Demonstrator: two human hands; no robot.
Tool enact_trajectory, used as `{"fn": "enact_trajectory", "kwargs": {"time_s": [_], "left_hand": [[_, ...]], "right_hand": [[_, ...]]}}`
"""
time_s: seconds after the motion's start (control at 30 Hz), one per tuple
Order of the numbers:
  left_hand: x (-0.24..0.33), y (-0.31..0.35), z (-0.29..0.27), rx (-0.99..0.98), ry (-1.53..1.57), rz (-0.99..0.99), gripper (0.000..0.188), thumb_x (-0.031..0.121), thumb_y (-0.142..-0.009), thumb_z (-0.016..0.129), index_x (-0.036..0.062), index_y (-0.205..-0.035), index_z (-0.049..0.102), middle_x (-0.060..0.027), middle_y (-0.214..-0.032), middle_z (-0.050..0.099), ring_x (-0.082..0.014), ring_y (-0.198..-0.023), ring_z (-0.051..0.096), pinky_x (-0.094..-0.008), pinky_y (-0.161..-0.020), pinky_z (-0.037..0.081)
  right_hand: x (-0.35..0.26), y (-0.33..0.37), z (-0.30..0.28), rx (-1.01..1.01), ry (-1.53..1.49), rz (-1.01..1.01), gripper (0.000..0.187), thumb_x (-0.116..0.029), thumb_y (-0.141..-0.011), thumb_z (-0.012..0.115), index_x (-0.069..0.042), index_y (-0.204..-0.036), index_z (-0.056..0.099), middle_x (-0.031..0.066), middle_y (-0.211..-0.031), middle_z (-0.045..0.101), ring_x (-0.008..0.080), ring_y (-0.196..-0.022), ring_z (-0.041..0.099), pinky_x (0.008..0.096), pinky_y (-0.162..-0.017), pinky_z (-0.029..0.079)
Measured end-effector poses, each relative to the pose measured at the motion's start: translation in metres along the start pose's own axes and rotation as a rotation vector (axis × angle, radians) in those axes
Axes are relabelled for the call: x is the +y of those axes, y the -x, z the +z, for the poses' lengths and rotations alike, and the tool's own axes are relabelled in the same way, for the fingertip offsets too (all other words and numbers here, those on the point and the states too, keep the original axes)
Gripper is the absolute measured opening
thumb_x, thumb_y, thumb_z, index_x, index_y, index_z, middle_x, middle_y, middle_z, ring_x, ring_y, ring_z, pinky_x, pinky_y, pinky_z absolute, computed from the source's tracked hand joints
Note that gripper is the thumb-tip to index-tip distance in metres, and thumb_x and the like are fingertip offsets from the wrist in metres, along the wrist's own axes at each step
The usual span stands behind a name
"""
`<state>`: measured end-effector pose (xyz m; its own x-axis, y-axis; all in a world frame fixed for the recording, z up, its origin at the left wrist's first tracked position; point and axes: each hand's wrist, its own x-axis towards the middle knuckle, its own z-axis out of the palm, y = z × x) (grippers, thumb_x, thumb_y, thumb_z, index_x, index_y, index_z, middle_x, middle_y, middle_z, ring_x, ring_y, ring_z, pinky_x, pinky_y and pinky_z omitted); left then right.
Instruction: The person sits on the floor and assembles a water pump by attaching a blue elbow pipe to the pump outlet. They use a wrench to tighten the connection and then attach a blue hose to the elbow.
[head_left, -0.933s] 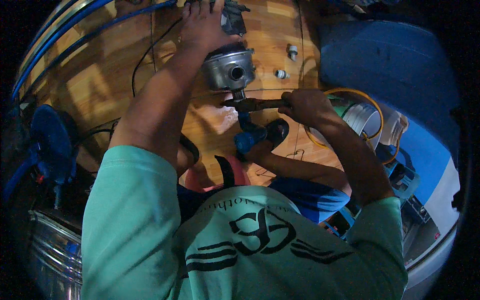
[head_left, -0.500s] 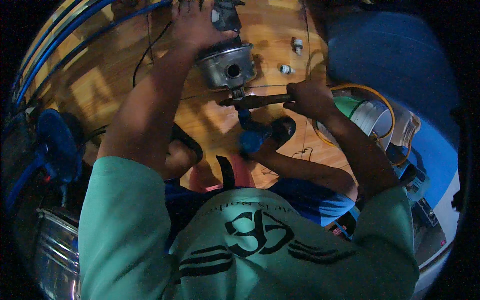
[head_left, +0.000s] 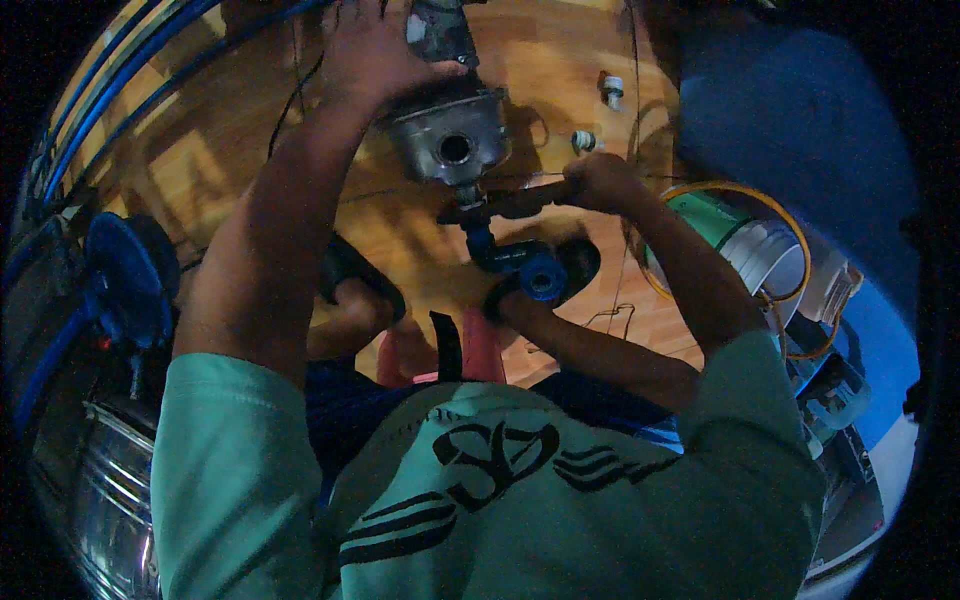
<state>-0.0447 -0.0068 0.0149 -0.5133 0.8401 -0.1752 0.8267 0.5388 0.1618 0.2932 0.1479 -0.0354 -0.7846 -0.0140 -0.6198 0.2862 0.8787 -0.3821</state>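
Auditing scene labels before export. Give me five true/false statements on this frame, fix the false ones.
1. The right grip is closed around a dark, long-handled tool. True.
2. The left grip is on the blue bent pipe. False: it is at the dark casing beyond the silver metal housing.
3. The housing shows a round opening. True.
4. Two small white fittings lie left of the housing. False: they lie to its right, on the wood-patterned floor.
5. The yellow looped hose is on the picture's right side. True.
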Motion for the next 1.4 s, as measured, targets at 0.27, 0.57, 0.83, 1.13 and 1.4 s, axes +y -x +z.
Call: {"fn": "enact_trajectory", "kwargs": {"time_s": [0.27, 0.57, 0.83, 1.13, 1.4], "left_hand": [[-0.003, 0.001, -0.005, 0.012, 0.045, 0.018, 0.123, 0.075, -0.071, 0.077, 0.0149, -0.161, 0.019, -0.0223, -0.16, 0.03, -0.0434, -0.15, 0.024, -0.059, -0.123, 0.016], [0.001, 0.006, -0.023, -0.04, 0.125, 0.01, 0.124, 0.071, -0.072, 0.078, 0.0125, -0.162, 0.017, -0.0246, -0.162, 0.026, -0.0456, -0.15, 0.022, -0.0579, -0.125, 0.014], [-0.006, 0.004, -0.02, -0.036, 0.153, 0.07, 0.125, 0.073, -0.074, 0.076, 0.0073, -0.162, 0.015, -0.0262, -0.162, 0.025, -0.0463, -0.15, 0.023, -0.0571, -0.123, 0.02], [-0.004, 0.006, -0.029, -0.1, 0.124, 0.06, 0.122, 0.073, -0.077, 0.073, 0.0077, -0.162, 0.016, -0.0254, -0.162, 0.022, -0.0468, -0.15, 0.023, -0.0568, -0.122, 0.025], [-0.004, 0.006, -0.025, -0.071, 0.216, 0.064, 0.12, 0.068, -0.076, 0.078, 0.0091, -0.161, 0.016, -0.0247, -0.163, 0.022, -0.0459, -0.15, 0.021, -0.0561, -0.124, 0.022]], "right_hand": [[-0.099, 0.069, -0.071, 0.03, 0.117, 0.228, 0.045, -0.054, -0.087, 0.07, -0.01, -0.095, 0.069, 0.0141, -0.083, 0.071, 0.036, -0.081, 0.071, 0.0484, -0.074, 0.055], [-0.201, 0.063, -0.123, -0.153, 0.235, 0.341, 0.046, -0.05, -0.098, 0.058, -0.006, -0.1, 0.07, 0.0153, -0.088, 0.072, 0.033, -0.086, 0.073, 0.0474, -0.076, 0.058], [-0.227, 0.044, -0.135, -0.255, 0.261, 0.45, 0.042, -0.044, -0.097, 0.062, -0.004, -0.096, 0.072, 0.0146, -0.089, 0.074, 0.0298, -0.086, 0.075, 0.0438, -0.073, 0.06], [-0.228, 0.03, -0.154, -0.317, 0.315, 0.395, 0.036, -0.042, -0.094, 0.065, -0.008, -0.096, 0.077, 0.0146, -0.091, 0.074, 0.0329, -0.087, 0.075, 0.0466, -0.075, 0.059], [-0.168, 0.051, -0.133, -0.26, 0.192, 0.403, 0.04, -0.047, -0.094, 0.065, -0.01, -0.106, 0.074, 0.0151, -0.09, 0.074, 0.0358, -0.09, 0.072, 0.0489, -0.079, 0.056]]}}
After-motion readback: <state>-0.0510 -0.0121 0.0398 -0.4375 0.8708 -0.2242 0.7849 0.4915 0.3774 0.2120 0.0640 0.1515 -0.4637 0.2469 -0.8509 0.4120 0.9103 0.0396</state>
